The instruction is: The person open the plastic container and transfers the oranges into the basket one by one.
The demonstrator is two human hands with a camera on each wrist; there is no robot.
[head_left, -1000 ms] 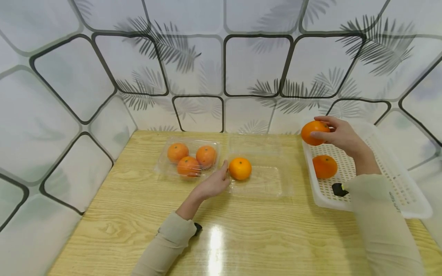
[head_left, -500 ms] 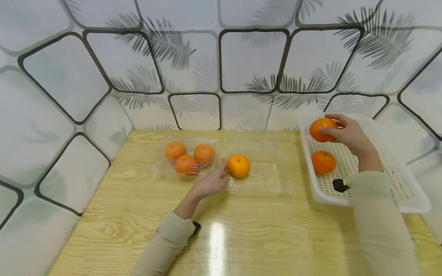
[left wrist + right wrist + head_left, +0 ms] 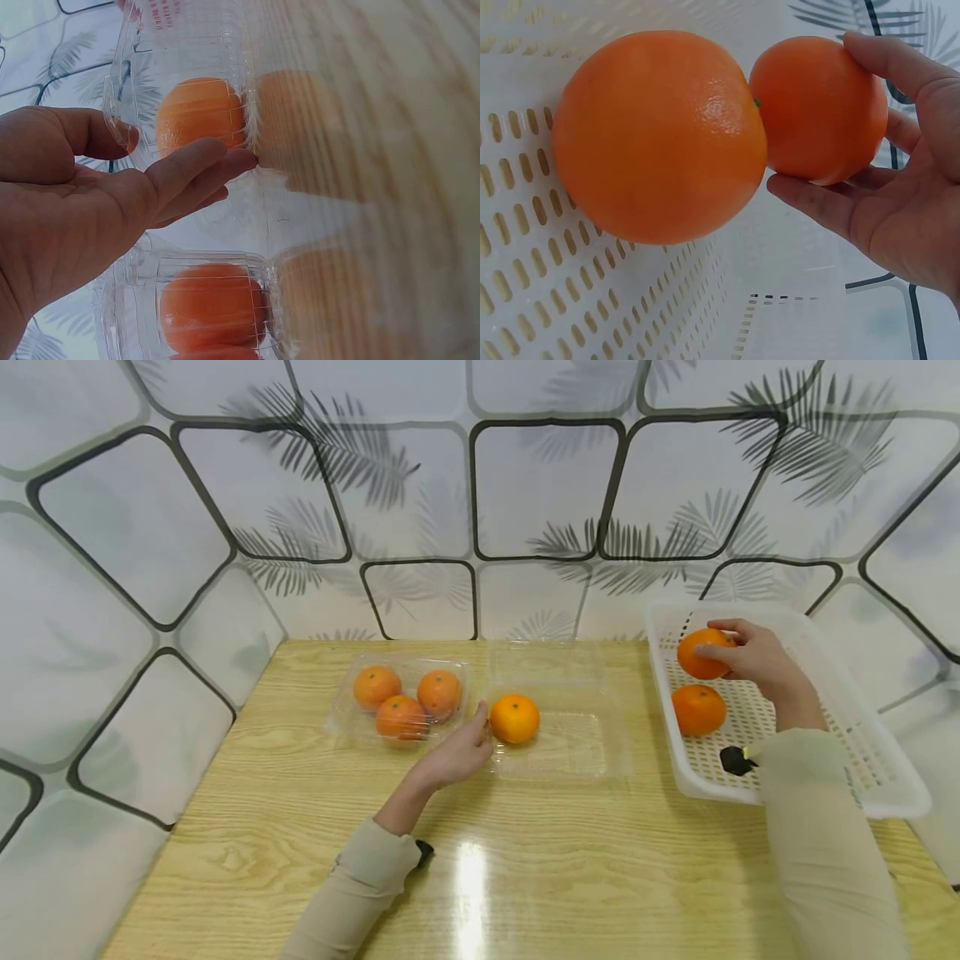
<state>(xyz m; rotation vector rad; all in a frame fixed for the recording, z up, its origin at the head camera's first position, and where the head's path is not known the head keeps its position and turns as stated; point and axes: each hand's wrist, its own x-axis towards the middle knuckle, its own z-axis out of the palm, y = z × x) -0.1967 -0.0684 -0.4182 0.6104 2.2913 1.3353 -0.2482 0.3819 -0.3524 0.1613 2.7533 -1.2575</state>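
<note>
My right hand (image 3: 765, 664) grips an orange (image 3: 706, 653) between thumb and fingers, over the far left of the white basket (image 3: 888, 760). A second orange (image 3: 660, 139) lies in that basket, close beside the held one. My left hand (image 3: 454, 755) is at the left side of an open clear plastic box (image 3: 573, 745). Its fingers lie nearly straight along the box's outer wall in the left wrist view, and the thumb (image 3: 105, 135) touches the rim. One orange (image 3: 514, 719) sits inside this box, at its left end.
Left of the open box stands another clear box (image 3: 341, 714), with 3 oranges (image 3: 377, 687) inside. The open box's lid (image 3: 545, 662) is folded back toward the patterned wall covering (image 3: 547, 493). Everything stands on a wooden table (image 3: 540, 868).
My right hand has carried its orange rightward from the basket's left rim to inside it, and slightly lower. My left hand stays at the open box. The head view has shifted a little.
</note>
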